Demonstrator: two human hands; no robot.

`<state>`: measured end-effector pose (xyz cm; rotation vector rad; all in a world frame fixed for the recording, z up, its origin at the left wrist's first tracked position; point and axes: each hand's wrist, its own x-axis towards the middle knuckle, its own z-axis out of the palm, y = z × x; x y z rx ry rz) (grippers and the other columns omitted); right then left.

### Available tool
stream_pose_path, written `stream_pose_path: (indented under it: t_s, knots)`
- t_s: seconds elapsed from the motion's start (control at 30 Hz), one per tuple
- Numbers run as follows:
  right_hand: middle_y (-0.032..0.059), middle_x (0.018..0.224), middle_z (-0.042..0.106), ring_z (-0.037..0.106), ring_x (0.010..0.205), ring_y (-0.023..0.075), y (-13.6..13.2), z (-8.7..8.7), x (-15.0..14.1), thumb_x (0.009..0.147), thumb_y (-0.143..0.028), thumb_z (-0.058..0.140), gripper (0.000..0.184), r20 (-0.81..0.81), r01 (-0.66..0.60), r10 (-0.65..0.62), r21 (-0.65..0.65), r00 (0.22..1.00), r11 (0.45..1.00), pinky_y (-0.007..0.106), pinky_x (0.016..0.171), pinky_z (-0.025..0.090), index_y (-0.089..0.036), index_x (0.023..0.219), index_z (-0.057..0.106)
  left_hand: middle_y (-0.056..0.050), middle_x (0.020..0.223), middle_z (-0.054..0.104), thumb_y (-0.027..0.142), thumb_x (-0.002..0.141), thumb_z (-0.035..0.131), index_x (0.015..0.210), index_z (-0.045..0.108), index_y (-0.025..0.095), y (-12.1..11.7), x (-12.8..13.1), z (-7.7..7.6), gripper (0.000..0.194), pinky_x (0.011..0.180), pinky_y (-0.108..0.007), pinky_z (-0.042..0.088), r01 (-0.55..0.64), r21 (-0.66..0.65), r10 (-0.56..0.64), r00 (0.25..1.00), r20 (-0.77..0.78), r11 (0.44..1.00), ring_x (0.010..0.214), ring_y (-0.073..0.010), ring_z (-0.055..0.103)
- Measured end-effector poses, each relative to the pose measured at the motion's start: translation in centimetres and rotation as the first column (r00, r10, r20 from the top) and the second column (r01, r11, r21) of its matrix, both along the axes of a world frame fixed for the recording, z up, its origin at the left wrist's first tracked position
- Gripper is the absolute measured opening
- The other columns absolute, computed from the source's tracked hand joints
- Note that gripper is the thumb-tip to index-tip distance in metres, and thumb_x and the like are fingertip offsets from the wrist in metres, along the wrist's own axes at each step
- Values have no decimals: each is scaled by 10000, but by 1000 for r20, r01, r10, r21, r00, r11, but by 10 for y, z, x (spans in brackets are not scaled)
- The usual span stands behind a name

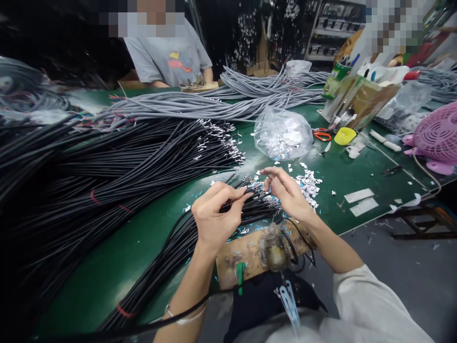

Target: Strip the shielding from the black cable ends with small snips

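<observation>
My left hand is closed, with thumb and fingertips pinching a black cable near its end. Just to the right, my right hand is raised with its fingers curved and apart, close to the cable end; I see nothing held in it. Below both hands lies a bundle of black cables tied with a red band, their stripped ends under my fingers. White and blue scraps are strewn beside my right hand. A wooden board with a grimy metal fixture sits at the table's near edge.
A large stack of black cables covers the left of the green table. Grey cables stretch across the back, before a person in a grey shirt. A plastic bag of scraps, orange-handled scissors and a pink fan stand to the right.
</observation>
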<state>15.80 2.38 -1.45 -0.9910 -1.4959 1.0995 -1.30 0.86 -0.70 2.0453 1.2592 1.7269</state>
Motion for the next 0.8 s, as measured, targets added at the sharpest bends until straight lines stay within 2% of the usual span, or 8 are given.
stream_pose_path:
  t_s: [0.1,0.23,0.53,0.8]
  knots:
    - [37,891,615,548,767,112,-2,1,1,873,-428,514,298,103,-28,16,111,995,993,272,704,447,-209,1026,648,28,644,610,104,690,714,686,654,176,1,-3,1,93,523,-204,424,15,-3,-15,999,-34,1000,565,-77,545]
    - [16,746,585,506,661,102,-2,3,4,871,-365,538,250,147,-59,35,158,988,986,260,613,405,-199,960,703,26,641,615,73,671,723,687,653,163,2,-4,1,115,539,-195,445,42,35,-40,998,-49,999,576,-75,561]
    - [23,725,622,510,652,106,-2,5,5,849,-339,570,228,124,-113,100,106,987,988,260,603,393,-198,914,736,28,649,616,68,669,722,687,647,166,2,-5,0,125,543,-196,453,48,58,-43,996,-81,997,579,-74,561]
    - [24,734,632,516,646,97,-3,6,5,839,-305,585,201,124,-78,65,108,990,991,249,593,398,-196,914,737,33,647,605,51,675,713,702,643,168,1,-4,-1,139,573,-188,460,15,131,3,991,-133,991,590,-69,556]
